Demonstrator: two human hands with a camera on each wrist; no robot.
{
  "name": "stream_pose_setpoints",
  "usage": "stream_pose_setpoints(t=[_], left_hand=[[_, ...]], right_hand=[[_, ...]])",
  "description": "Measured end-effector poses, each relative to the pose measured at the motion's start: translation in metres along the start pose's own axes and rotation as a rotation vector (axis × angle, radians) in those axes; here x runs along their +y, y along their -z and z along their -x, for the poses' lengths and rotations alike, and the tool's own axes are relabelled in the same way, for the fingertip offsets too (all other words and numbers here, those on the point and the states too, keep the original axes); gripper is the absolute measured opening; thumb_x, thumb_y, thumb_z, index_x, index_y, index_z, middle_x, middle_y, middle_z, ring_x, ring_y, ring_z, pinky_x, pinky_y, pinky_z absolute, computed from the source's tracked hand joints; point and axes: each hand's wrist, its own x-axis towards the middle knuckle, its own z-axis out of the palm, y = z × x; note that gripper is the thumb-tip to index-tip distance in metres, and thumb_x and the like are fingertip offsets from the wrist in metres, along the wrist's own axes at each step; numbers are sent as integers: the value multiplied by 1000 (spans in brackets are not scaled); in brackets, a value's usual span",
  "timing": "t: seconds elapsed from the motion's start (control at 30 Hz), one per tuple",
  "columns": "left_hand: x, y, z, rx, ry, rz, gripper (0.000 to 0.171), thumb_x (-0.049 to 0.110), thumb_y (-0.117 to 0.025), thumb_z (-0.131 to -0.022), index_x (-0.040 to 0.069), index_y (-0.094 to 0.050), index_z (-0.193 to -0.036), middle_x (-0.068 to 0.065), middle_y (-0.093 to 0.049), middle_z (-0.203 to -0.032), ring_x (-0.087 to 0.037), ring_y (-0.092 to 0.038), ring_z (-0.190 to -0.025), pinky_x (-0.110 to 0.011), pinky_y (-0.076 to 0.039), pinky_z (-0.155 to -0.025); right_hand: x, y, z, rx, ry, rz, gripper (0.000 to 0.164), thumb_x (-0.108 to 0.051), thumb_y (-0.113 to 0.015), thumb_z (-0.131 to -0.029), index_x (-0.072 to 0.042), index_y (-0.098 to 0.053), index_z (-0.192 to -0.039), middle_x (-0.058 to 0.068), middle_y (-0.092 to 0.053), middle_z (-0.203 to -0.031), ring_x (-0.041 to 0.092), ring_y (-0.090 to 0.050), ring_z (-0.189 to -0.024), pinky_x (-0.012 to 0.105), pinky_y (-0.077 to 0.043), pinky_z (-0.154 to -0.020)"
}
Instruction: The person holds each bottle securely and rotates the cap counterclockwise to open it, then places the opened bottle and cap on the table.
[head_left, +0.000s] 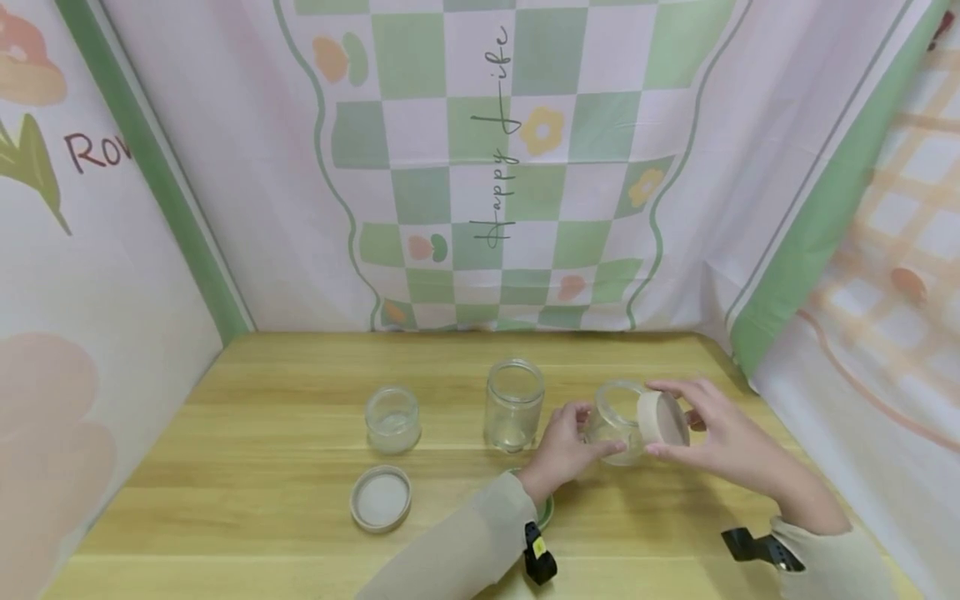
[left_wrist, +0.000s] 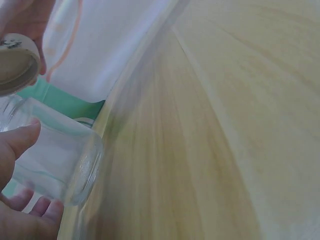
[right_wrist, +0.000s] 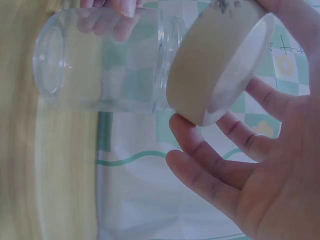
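Observation:
My left hand [head_left: 562,450] grips a clear glass jar [head_left: 628,457] round its side, at the right part of the table. In the right wrist view the jar [right_wrist: 110,65] has its mouth towards my right hand [right_wrist: 275,165]. That hand pinches a beige round lid [head_left: 651,419] by its rim, fingers and thumb on opposite sides. The lid is tilted close by the jar's mouth; whether they touch I cannot tell. In the left wrist view the lid's [left_wrist: 17,65] hollow side shows.
On the wooden table [head_left: 262,467] stand a taller open glass jar [head_left: 513,412] and a short open glass jar [head_left: 393,421]. A beige-rimmed lid [head_left: 381,498] lies in front of the short one. A green-rimmed lid [head_left: 547,511] is partly hidden under my left wrist. Patterned curtains [head_left: 480,167] surround the table.

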Motion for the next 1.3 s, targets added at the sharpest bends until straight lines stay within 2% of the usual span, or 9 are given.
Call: stream_pose_setpoints(t=[0.13, 0.23, 0.33, 0.47, 0.57, 0.73, 0.93, 1.2, 1.3], left_hand=[[2, 1, 1, 3, -1, 12, 68, 32, -87, -80, 12, -53, -135, 0, -52, -126, -17, -55, -110, -32, -51, -93], [2, 2, 1, 5, -1, 16, 66, 31, -87, -81, 13, -53, -135, 1, -52, -124, -17, -55, -109, -31, -50, -93], [2, 1, 1, 4, -7, 14, 66, 31, -87, -81, 13, -54, -134, 2, -53, -123, -15, -55, -108, -30, -50, -91], [1, 1, 1, 4, -8, 4, 67, 32, -87, -80, 14, -54, -135, 4, -53, -123, -13, -54, -107, -30, -50, -91], [1, 1, 2, 6, -3, -2, 68, 34, -87, -79, 14, -54, -135, 4, -53, -123, -13, -54, -108, -30, -50, -92], [2, 1, 0, 2, 5, -8, 70, 36, -87, -79, 14, -53, -137, 3, -53, -125, -13, -53, -110, -30, -49, -94], [1, 1, -1, 4, -1, -13, 70, 37, -87, -80, 13, -53, -137, 2, -54, -126, -13, -54, -110, -28, -49, -94], [2, 2, 1, 12, 10, -10, 70, 36, -87, -79, 13, -53, -136, 4, -54, -123, -14, -54, -110, -31, -50, -94], [2, 3, 1, 5, 3, -6, 69, 35, -87, -80, 12, -53, -136, 3, -54, -124, -16, -55, -111, -32, -50, -94]], right_hand=[[1, -1, 5, -22, -23, -22, 80, -34, -86, -80, -12, -46, -145, 17, -46, -123, 26, -61, -92, 50, -56, -76], [1, -3, 8, -17, -9, -41, 78, -32, -88, -79, -10, -47, -142, 18, -47, -122, 18, -64, -88, 44, -59, -79], [2, -5, 11, -11, 24, -81, 77, -26, -89, -78, -5, -47, -139, 19, -48, -124, 12, -66, -86, 34, -60, -75], [3, -8, 16, -24, 43, -137, 76, -21, -88, -79, -3, -45, -139, 21, -50, -129, 11, -67, -87, 32, -60, -68], [5, -9, 19, -33, 39, -137, 75, -21, -88, -79, -4, -46, -139, 21, -53, -130, 11, -67, -89, 33, -58, -71], [9, -15, 25, -44, 46, -82, 73, -24, -88, -78, -10, -51, -138, 11, -60, -124, 8, -62, -94, 33, -57, -80], [16, -25, 33, -112, 30, -99, 70, -27, -87, -80, -12, -50, -137, -1, -61, -120, 9, -60, -101, 33, -57, -83], [28, -40, 41, -212, 10, -208, 68, -26, -85, -82, -3, -46, -133, 10, -59, -123, 11, -58, -107, 30, -59, -79], [31, -44, 42, -225, 13, -214, 69, -26, -85, -82, -3, -45, -133, 11, -58, -125, 12, -57, -109, 31, -59, -79]])
